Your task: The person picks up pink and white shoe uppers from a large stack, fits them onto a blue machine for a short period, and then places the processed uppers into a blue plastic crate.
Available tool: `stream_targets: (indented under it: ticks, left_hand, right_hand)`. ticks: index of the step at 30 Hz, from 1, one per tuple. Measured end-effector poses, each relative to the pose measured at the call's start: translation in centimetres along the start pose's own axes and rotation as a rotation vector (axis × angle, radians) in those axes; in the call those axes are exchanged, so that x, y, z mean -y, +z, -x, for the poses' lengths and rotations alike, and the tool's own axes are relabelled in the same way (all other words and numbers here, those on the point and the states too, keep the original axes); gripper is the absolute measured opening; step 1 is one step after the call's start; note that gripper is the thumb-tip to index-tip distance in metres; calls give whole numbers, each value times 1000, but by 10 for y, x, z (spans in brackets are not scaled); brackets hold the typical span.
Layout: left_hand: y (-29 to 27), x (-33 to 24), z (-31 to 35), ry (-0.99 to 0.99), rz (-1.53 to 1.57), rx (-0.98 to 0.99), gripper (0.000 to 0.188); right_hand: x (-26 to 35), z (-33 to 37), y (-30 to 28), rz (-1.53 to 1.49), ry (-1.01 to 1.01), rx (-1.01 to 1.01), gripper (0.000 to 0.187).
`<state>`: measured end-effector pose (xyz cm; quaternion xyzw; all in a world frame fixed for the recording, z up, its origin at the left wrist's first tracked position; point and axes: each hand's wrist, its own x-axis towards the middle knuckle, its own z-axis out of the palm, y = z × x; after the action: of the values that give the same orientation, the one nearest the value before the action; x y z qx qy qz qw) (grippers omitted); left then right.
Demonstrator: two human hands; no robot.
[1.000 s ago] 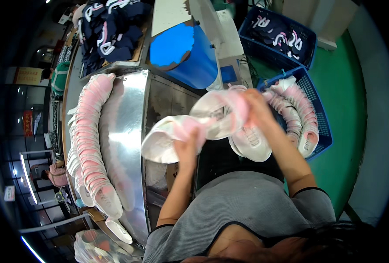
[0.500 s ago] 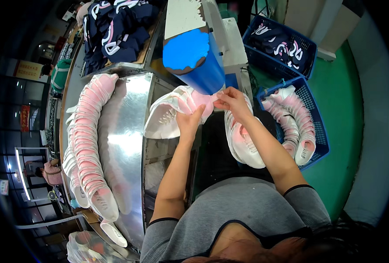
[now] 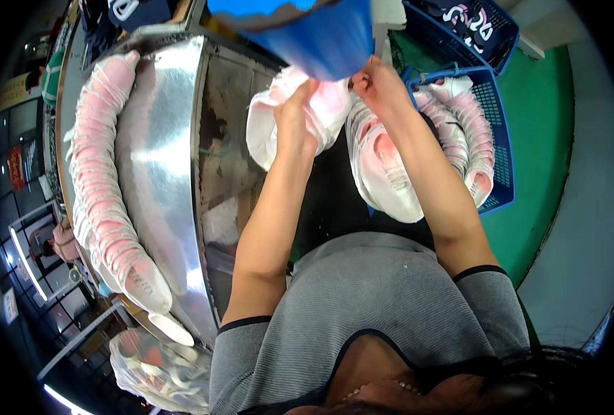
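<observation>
My left hand (image 3: 294,117) is closed on a white shoe upper (image 3: 262,135) with a pink lining, its fingers partly hidden in the folds. The upper sits beneath the blue head of a machine (image 3: 321,41), which covers its far edge. Just right of that head, my right hand (image 3: 381,86) has its fingers curled in a pinch near the upper's right edge; what they hold, if anything, I cannot make out. Below my right wrist, several nested white and pink uppers (image 3: 390,176) hang together over the dark surface by my lap.
A long row of nested uppers (image 3: 106,173) lies on the shiny metal table (image 3: 161,138) at left, with a single white piece (image 3: 171,329) near its end. A blue basket (image 3: 502,145) of uppers and another crate (image 3: 504,52) of navy pieces stand right. A clear bag (image 3: 158,366) sits lower left.
The view has shifted, so the machine appears higher. My left hand has turned the upper, which now looks more bunched. My right hand's fingers have curled in more, close to the machine head.
</observation>
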<state>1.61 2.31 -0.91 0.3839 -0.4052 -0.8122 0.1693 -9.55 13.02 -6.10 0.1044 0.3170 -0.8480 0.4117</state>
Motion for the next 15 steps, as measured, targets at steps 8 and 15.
stream_targets:
  ticks: [8, 15]
  left_hand:
    - [1, -3, 8, -57, 276, 46, 35]
    - [22, 5, 52, 173, 26, -85, 39]
  right_hand:
    - [26, 6, 10, 560, -163, -6, 14]
    - [25, 40, -71, 837, -235, -57, 15]
